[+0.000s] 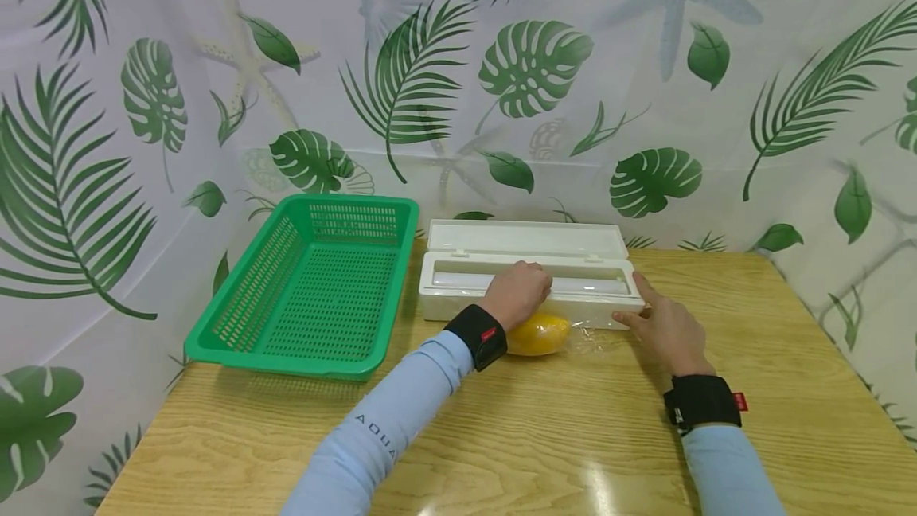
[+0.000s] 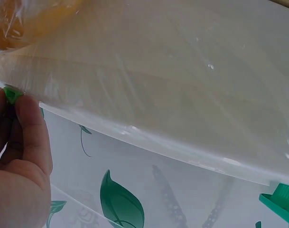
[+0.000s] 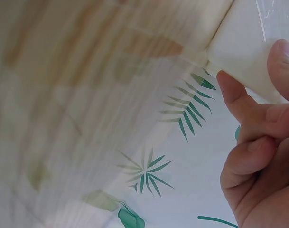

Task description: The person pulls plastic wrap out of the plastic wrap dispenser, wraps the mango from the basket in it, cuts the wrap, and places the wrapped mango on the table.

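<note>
Film (image 1: 589,338) cuts cleanest, we judge, if our left hand (image 1: 517,295), pinching the green tab (image 2: 12,95), slides evenly while our right hand (image 1: 669,333), thumb and finger gripping the white box (image 1: 458,307) at its right end, steadies it, yellow fruit (image 1: 540,335) lying just on its near side.

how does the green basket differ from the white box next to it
The green basket has perforated walls; the white box has a solid front. The box is long and narrow with an opened lid; the basket is broader and lidless. The left hand and right hand are at the box, away from the basket. Both sit on the wooden table.
</note>
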Demonstrator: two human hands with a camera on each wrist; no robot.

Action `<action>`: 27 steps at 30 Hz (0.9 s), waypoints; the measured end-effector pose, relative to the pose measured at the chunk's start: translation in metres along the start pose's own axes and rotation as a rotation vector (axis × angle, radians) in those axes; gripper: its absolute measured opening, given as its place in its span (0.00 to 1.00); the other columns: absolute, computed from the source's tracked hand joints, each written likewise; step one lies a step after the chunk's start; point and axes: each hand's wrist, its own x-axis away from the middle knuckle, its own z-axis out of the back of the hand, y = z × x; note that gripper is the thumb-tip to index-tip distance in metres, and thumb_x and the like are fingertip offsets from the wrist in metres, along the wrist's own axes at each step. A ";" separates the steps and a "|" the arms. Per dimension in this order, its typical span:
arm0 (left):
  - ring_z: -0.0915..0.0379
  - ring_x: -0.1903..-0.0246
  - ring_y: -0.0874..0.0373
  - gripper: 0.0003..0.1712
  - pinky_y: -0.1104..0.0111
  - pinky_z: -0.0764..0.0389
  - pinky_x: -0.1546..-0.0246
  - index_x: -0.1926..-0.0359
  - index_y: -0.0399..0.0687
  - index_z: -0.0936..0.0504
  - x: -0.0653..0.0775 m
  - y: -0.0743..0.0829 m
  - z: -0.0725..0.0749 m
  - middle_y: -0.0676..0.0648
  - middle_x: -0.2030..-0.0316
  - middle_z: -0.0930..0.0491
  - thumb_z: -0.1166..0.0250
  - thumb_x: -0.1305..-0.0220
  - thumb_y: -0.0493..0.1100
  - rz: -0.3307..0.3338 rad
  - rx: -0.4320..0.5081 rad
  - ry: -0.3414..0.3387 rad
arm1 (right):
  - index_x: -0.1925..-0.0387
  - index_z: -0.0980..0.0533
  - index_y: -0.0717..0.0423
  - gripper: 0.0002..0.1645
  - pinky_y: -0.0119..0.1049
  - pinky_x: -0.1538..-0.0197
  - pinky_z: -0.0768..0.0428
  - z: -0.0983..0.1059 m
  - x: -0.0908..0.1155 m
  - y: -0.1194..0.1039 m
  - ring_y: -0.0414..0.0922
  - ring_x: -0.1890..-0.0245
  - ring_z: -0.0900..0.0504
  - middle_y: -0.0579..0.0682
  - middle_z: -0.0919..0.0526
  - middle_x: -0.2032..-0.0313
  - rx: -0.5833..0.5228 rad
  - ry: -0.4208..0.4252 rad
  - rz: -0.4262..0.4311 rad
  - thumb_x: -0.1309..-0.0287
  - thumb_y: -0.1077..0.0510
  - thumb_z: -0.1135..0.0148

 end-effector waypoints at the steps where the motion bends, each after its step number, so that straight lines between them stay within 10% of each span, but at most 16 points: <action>1: 0.35 0.75 0.61 0.11 0.74 0.29 0.77 0.72 0.50 0.19 0.000 0.000 0.000 0.53 0.77 0.26 0.44 0.35 0.42 0.001 -0.001 0.001 | 0.30 0.54 0.49 0.50 0.49 0.74 0.28 0.000 0.000 0.000 0.65 0.61 0.25 0.75 0.23 0.56 0.001 -0.001 0.000 0.46 0.39 0.42; 27: 0.35 0.74 0.61 0.10 0.72 0.29 0.78 0.73 0.51 0.19 0.004 -0.003 0.001 0.53 0.75 0.26 0.43 0.36 0.42 0.010 0.015 0.012 | 0.30 0.51 0.49 0.49 0.45 0.77 0.29 0.001 0.001 -0.001 0.64 0.62 0.24 0.73 0.20 0.59 0.004 0.027 0.007 0.47 0.39 0.41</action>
